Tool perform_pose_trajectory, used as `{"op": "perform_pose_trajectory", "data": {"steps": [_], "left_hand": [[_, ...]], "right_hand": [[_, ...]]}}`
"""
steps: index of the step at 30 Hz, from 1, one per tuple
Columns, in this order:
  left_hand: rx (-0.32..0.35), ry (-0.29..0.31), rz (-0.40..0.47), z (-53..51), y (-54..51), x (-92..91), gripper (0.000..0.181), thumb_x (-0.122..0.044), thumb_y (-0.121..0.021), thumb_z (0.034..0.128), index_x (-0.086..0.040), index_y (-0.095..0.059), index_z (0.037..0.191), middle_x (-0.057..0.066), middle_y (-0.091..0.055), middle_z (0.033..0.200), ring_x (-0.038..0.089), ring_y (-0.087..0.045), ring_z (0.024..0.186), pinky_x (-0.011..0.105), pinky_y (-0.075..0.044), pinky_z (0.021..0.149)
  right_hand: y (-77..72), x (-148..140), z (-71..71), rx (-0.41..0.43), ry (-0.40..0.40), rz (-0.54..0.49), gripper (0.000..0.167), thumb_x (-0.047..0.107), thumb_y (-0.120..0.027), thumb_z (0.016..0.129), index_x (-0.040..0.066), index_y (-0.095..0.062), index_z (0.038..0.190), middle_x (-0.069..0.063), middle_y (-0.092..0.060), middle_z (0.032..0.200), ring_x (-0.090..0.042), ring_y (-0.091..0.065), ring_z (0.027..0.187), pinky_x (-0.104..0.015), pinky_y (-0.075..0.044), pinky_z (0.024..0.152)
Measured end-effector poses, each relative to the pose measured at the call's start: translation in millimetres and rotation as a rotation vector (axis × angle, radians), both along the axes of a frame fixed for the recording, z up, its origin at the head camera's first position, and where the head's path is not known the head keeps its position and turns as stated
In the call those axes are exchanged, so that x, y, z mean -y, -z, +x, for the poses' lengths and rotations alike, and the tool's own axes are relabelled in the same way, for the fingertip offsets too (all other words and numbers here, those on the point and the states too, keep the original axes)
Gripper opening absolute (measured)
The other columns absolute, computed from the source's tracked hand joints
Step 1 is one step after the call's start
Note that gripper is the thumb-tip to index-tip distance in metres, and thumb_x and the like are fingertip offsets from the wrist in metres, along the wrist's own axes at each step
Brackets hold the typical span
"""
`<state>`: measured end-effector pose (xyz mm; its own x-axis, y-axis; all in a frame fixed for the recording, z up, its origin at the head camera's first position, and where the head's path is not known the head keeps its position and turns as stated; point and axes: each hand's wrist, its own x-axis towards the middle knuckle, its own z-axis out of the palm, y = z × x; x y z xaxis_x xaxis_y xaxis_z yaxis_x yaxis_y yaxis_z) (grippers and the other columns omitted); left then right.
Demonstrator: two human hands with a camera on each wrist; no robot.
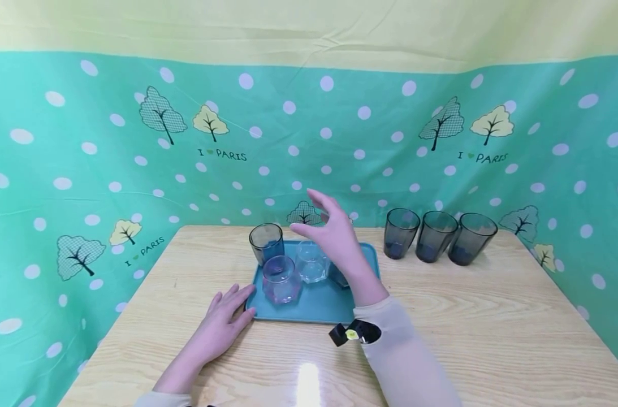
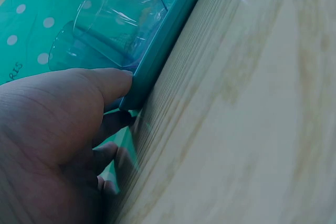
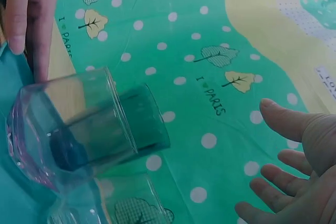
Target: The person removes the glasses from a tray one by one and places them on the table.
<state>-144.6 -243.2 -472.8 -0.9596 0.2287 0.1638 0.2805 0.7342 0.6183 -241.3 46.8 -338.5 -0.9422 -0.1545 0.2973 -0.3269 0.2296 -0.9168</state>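
My right hand [image 1: 337, 233] hangs spread and arched above the blue tray [image 1: 319, 305], clear faceted tumbler [image 1: 311, 270] standing upright below.

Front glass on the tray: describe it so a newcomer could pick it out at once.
On the wooden table, find the blue tray, with the left hand at its near left corner. The front glass stands closest to that corner. Its faint pink-purple tint separates it from the clear glass and dark grey glass behind.
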Motion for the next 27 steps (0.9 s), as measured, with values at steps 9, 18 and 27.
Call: {"op": "perform_pose_trajectory", "data": {"steps": [9,18,27], "left_hand": [[-0.015,0.002,0.001,0.0,0.3,-0.5,0.054,-0.023,-0.068,0.1123,-0.002,-0.056,0.161,0.02,-0.057,0.161,0.049,-0.033,0.16,0.072,-0.008,0.131],[-0.005,0.005,0.004,0.6,0.6,-0.8,0.054,-0.024,-0.068,0.1129,-0.003,-0.055,0.161,0.02,-0.057,0.161,0.049,-0.032,0.161,0.072,-0.008,0.131],[-0.019,0.007,0.002,-0.3,0.7,-0.9,0.053,-0.023,-0.068,0.1124,-0.002,-0.056,0.16,0.021,-0.058,0.16,0.049,-0.034,0.16,0.073,-0.009,0.13]], "right_hand": [[6.1,27,-1.2,0.022,-0.028,0.007,0.083,0.03,-0.093,0.094,0.026,-0.052,0.166,0.005,-0.052,0.163,-0.018,-0.046,0.153,-0.047,-0.041,0.126],[13.4,49,-3.7,0.049,-0.059,0.056,0.082,0.029,-0.092,0.095,0.026,-0.052,0.166,0.0,-0.052,0.165,-0.024,-0.046,0.154,-0.051,-0.043,0.125],[24.8,62,-11.7,0.038,-0.066,0.176,0.084,0.034,-0.092,0.095,0.023,-0.051,0.167,0.0,-0.05,0.168,-0.029,-0.045,0.156,-0.057,-0.043,0.124]]}}
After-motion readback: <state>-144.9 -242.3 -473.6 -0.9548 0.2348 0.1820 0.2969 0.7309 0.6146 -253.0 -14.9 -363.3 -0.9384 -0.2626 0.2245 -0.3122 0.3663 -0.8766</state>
